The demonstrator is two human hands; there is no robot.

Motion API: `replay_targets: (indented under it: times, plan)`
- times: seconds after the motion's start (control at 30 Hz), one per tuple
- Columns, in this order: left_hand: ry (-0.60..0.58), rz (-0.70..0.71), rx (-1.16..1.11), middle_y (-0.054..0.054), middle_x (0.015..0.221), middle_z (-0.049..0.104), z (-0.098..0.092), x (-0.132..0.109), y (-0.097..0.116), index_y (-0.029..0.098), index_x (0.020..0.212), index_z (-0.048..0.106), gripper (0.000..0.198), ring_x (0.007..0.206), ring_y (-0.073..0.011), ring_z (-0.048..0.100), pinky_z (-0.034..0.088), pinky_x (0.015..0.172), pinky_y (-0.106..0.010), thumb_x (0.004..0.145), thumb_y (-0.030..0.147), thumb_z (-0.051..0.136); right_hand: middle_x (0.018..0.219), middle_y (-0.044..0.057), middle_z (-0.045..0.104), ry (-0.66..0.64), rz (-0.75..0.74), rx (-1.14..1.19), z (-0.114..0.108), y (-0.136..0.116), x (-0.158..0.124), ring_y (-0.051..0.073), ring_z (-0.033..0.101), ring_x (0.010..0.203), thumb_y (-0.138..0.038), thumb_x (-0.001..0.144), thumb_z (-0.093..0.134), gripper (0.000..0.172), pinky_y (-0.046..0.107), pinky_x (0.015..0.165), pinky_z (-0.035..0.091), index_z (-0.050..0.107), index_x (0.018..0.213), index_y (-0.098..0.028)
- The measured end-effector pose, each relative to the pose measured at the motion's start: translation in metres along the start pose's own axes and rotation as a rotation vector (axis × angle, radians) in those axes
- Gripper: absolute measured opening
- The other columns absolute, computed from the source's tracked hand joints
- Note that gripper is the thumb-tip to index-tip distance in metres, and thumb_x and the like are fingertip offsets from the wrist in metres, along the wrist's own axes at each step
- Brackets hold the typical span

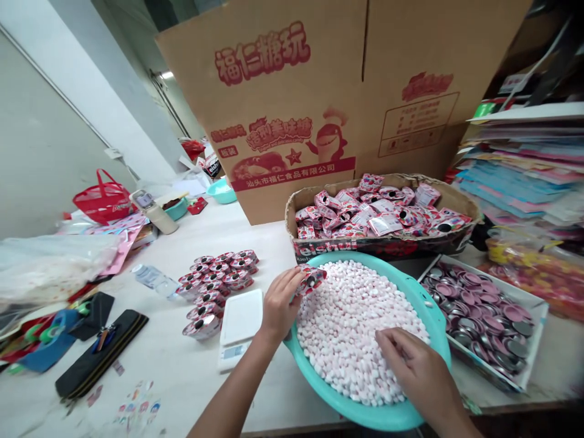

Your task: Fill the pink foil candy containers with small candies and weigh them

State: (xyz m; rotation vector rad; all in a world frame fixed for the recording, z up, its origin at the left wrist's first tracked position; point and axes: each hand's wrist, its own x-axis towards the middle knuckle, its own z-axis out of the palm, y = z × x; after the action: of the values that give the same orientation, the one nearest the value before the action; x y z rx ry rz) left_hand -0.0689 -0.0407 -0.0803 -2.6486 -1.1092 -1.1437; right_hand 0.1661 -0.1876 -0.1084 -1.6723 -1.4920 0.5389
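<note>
On the white worktable (168, 377) by a grey wall (41, 140) | left fingers (292, 281) clench foil cup (312, 281) | right fingers (392, 344) rest open on candies (351, 334)

Beyond the large cardboard carton (274, 115), I can see a ceiling light (166, 75) glowing down a narrow passage (it's only a sliver from here). A pale grey wall (45, 134) runs left of the carton, dark shelving (542, 67) stands right of it, and my white worktable (182, 383) lies in front.
</note>
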Motion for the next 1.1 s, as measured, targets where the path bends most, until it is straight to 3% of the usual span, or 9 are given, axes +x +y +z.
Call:
replay_targets:
  times: [0.17, 0.33, 0.5, 0.63, 0.8, 0.97, 1.1]
  plan:
    - [0.042, 0.035, -0.006, -0.007, 0.125, 0.062, -0.008, -0.004, 0.008, 0.024, 0.127, 0.053, 0.047, 0.119, -0.021, 0.055, 0.048, 0.101, -0.041, 0.083, 0.007, 0.05, 0.074, 0.001, 0.064, -0.006, 0.025, -0.006, 0.0, 0.002, -0.002, 0.017, 0.06, 0.073, -0.045, 0.091, 0.043, 0.033, 0.024, 0.067, 0.042, 0.059, 0.073, -0.024]
    - [0.004, 0.02, -0.035, -0.006, 0.124, 0.063, -0.008, -0.008, 0.01, 0.023, 0.124, 0.055, 0.049, 0.119, -0.0201, 0.056, 0.047, 0.102, -0.039, 0.079, 0.002, 0.05, 0.078, 0.002, 0.066, -0.011, 0.035, -0.042, 0.0, 0.005, -0.002, 0.017, 0.061, 0.077, -0.047, 0.09, 0.044, 0.033, 0.024, 0.068, 0.042, 0.062, 0.076, -0.024]
    - [0.049, -0.16, -0.159, -0.005, 0.118, 0.066, -0.006, -0.008, 0.017, 0.023, 0.119, 0.059, 0.043, 0.112, -0.0203, 0.06, 0.048, 0.1, -0.038, 0.079, 0.008, 0.056, 0.077, 0.001, 0.067, -0.001, 0.029, -0.064, -0.002, 0.006, -0.001, 0.017, 0.061, 0.074, -0.048, 0.089, 0.045, 0.033, 0.023, 0.066, 0.043, 0.063, 0.075, -0.024]
    - [0.136, -0.471, -0.365, -0.006, 0.111, 0.069, -0.014, -0.011, 0.019, 0.021, 0.112, 0.063, 0.036, 0.103, -0.0213, 0.064, 0.051, 0.093, -0.034, 0.076, 0.025, 0.068, 0.075, 0.0, 0.067, 0.021, 0.028, -0.071, -0.003, 0.004, -0.002, 0.016, 0.062, 0.072, -0.05, 0.088, 0.047, 0.034, 0.023, 0.065, 0.043, 0.064, 0.074, -0.024]
    - [0.333, -0.867, -0.555, -0.009, 0.105, 0.069, -0.044, -0.038, -0.021, 0.016, 0.113, 0.059, 0.051, 0.093, -0.0224, 0.067, 0.054, 0.082, -0.033, 0.068, 0.036, 0.075, 0.074, -0.001, 0.067, 0.032, 0.054, -0.098, -0.005, 0.002, -0.004, 0.016, 0.063, 0.071, -0.051, 0.087, 0.046, 0.035, 0.023, 0.066, 0.043, 0.065, 0.075, -0.024]
    - [0.359, -0.986, -0.341, -0.009, 0.106, 0.067, -0.074, -0.089, -0.069, 0.016, 0.111, 0.059, 0.053, 0.098, -0.0249, 0.064, 0.052, 0.086, -0.039, 0.066, 0.037, 0.076, 0.077, 0.0, 0.07, -0.003, 0.068, -0.126, -0.007, 0.012, -0.003, 0.018, 0.066, 0.073, -0.054, 0.083, 0.049, 0.035, 0.023, 0.063, 0.045, 0.068, 0.079, -0.025]
    - [0.301, -1.006, -0.336, -0.009, 0.103, 0.068, -0.075, -0.118, -0.086, 0.016, 0.111, 0.058, 0.052, 0.095, -0.0248, 0.065, 0.053, 0.084, -0.04, 0.066, 0.038, 0.074, 0.08, 0.001, 0.071, 0.0, 0.129, -0.187, -0.007, 0.014, -0.005, 0.02, 0.066, 0.074, -0.057, 0.081, 0.048, 0.037, 0.025, 0.06, 0.045, 0.068, 0.08, -0.025]
